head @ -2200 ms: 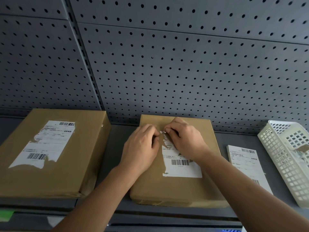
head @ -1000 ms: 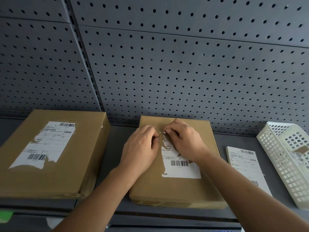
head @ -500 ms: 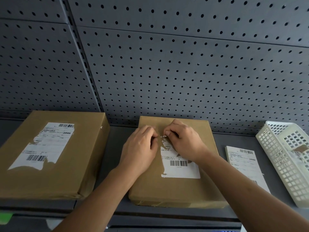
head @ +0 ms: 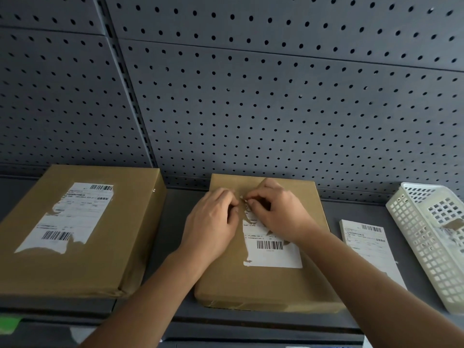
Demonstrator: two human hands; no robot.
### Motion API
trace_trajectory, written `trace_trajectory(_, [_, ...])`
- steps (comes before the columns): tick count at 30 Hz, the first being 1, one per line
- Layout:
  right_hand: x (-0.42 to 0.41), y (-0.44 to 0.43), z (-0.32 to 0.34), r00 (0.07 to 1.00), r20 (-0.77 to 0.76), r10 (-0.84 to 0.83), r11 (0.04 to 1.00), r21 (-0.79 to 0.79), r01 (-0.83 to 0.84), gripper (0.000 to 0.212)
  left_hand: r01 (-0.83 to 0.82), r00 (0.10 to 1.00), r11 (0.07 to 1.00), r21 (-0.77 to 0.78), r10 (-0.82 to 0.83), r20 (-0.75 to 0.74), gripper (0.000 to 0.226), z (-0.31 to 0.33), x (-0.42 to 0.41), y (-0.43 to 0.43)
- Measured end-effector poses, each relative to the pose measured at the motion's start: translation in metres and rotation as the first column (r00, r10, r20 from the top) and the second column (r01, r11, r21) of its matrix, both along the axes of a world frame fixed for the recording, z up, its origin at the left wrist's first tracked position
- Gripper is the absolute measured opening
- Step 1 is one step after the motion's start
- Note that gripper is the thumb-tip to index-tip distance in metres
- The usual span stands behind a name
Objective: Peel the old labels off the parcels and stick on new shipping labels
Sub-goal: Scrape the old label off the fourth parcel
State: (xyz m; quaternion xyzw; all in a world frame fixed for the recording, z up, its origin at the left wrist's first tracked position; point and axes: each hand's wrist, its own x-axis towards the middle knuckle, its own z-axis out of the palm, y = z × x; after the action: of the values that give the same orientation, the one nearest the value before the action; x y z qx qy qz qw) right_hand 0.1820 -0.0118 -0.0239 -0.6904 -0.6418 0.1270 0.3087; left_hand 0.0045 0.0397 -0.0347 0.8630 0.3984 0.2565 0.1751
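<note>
A: Hands?
B: Left hand (head: 213,222) and right hand (head: 278,209) both pinch the old label (head: 272,249) at its torn top edge.
A: Parcel (head: 263,285)?
B: Flat beneath the pinch; barcode (head: 270,245) just nearer the person.

2 brown parcels lie flat on the grey shelf (head: 175,209) before the pegboard (head: 251,109); the left parcel (head: 120,247) carries a partly torn label (head: 72,217). On the middle parcel (head: 263,282), left hand (head: 213,222) and right hand (head: 278,212) meet fingertip to fingertip, pinching the ragged top of its old label (head: 272,249), barcode end stuck down. Right of it: a stack of labels (head: 369,249), then a white basket (head: 426,247) holding scraps.
</note>
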Motion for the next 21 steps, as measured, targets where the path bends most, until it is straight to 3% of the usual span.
trace_trajectory(5, [-0.003, 0.003, -0.001, 0.979, 0.204, 0.020, 0.995, 0.095, -0.040, 0.007, -0.004, 1.000, 1.000, 0.000, 0.004, -0.008, 0.006, 0.000, 0.000, 0.000])
trace_trajectory(11, [-0.008, 0.007, 0.002, 0.910, 0.413, 0.030, 0.996, 0.059, -0.060, 0.006, -0.002, 1.000, 1.000, 0.010, 0.003, -0.012, 0.007, 0.000, 0.000, 0.000])
trace_trajectory(15, [-0.005, 0.007, 0.002, 0.929, 0.363, 0.071, 0.997, -0.024, -0.067, 0.024, -0.001, 1.000, 1.000, 0.010, 0.002, -0.019, 0.006, 0.001, 0.000, -0.001])
trace_trajectory(21, [0.007, -0.002, 0.007, 0.982, 0.177, 0.071, 0.997, -0.023, -0.068, 0.009, -0.010, 1.000, 1.000, 0.002, 0.010, -0.011, 0.008, 0.001, -0.001, -0.001])
